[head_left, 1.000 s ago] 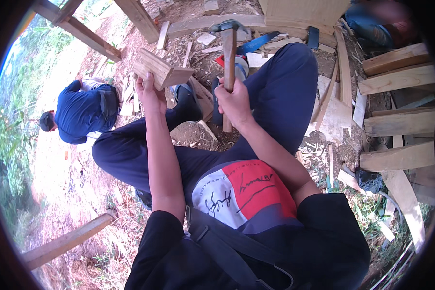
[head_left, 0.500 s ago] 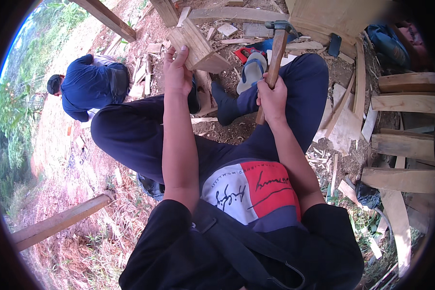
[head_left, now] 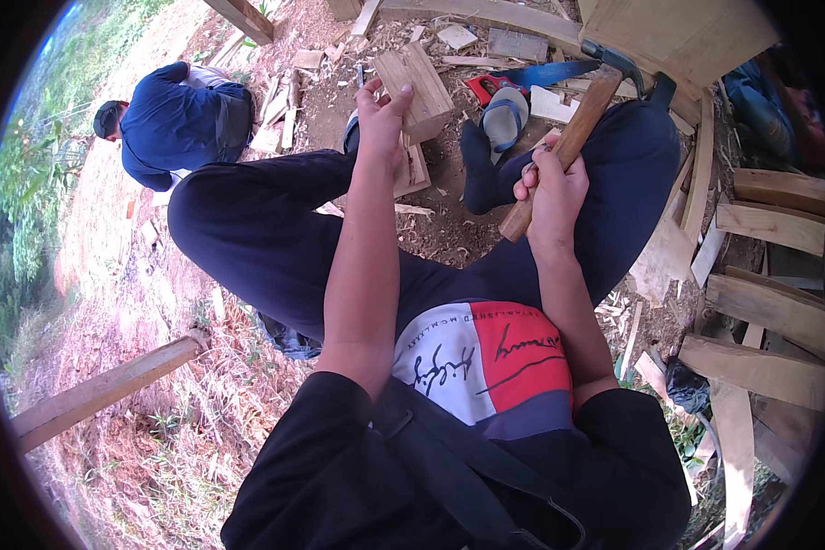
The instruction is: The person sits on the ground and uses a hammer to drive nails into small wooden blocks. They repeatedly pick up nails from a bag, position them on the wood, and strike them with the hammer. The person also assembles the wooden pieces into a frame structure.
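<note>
My right hand (head_left: pixel 559 192) grips the wooden handle of a claw hammer (head_left: pixel 585 115). Its dark metal head is up beside my right knee, and the handle slants toward the upper right. My left hand (head_left: pixel 382 112) is at the left edge of a thick wooden block (head_left: pixel 420 87), thumb over its near side and fingers spread apart from the thumb. The block seems to stand on another piece of wood (head_left: pixel 412 172) on the ground. Just beyond my fingertips shows a thin grey strip (head_left: pixel 359 73); what it is I cannot make out.
A blue-strapped sandal (head_left: pixel 504 119) lies by my socked foot, near a red and blue tool (head_left: pixel 541 75), perhaps a handsaw. Curved timbers (head_left: pixel 770 293) are stacked at right. Another person (head_left: pixel 179 119) in blue bends down at far left. A wooden post (head_left: pixel 110 390) slants in at lower left.
The hammer has swung to the right and tilted further over. The wooden block has turned and sits lower, with my left hand's fingers now spread beside it. My view has shifted slightly.
</note>
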`<action>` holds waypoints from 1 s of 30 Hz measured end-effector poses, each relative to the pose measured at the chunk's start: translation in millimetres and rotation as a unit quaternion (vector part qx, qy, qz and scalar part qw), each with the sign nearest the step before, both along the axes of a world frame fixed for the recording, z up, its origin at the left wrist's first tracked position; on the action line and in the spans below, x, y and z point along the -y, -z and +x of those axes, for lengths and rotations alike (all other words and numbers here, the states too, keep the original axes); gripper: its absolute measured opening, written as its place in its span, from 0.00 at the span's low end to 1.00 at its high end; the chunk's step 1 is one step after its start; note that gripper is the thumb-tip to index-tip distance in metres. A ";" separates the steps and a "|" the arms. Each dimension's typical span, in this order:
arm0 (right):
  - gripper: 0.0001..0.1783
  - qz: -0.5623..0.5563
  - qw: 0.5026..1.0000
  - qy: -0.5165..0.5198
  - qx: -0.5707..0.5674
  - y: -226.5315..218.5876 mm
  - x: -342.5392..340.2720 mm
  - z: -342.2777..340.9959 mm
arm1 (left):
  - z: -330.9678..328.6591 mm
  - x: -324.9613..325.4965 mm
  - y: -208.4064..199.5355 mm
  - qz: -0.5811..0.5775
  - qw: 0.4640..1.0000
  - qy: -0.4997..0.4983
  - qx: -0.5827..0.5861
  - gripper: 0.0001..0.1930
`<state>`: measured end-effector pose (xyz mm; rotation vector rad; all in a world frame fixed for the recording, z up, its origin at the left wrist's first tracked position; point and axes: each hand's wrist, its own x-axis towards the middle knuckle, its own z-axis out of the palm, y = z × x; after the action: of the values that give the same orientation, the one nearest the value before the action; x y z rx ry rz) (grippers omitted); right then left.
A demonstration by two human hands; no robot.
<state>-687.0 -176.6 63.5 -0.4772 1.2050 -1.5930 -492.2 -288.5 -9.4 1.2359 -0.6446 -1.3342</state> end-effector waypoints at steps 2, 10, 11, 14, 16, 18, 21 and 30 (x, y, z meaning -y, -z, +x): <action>0.12 0.000 1.000 -0.010 -0.005 -1.2 -1.3 1.2 | 1.4 -2.4 0.6 -0.019 1.000 -0.008 -0.014 0.33; 0.14 -0.008 1.000 -0.030 0.001 -2.7 2.2 8.5 | 70.7 -5.0 -17.3 -0.134 0.976 -0.164 -0.052 0.28; 0.14 -0.012 0.999 -0.030 0.001 -3.0 3.3 9.7 | 72.4 -5.8 -26.5 -0.148 0.971 -0.179 -0.048 0.29; 0.14 -0.011 0.999 -0.040 -0.002 -9.6 -4.6 15.0 | 82.4 0.6 -28.0 -0.147 0.976 -0.152 -0.048 0.25; 0.13 -0.005 0.999 -0.050 0.000 -10.3 -8.9 15.3 | 65.0 4.9 -22.3 -0.122 0.982 -0.119 -0.081 0.24; 0.13 -0.001 0.999 -0.050 -0.008 -11.2 -13.8 12.7 | 34.9 1.9 -13.7 -0.068 0.992 -0.062 -0.085 0.26; 0.12 -0.011 0.999 -0.037 -0.032 -15.9 -16.5 9.9 | 4.7 3.7 21.4 -0.019 0.996 0.027 -0.078 0.28; 0.13 0.018 0.995 0.043 -0.089 -12.4 -18.0 -28.0 | -41.9 0.6 88.2 0.066 0.987 0.100 -0.105 0.26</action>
<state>-715.1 -158.7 75.9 -0.5595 1.4034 -1.6252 -534.0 -289.1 -97.5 1.1375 -0.5479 -1.6722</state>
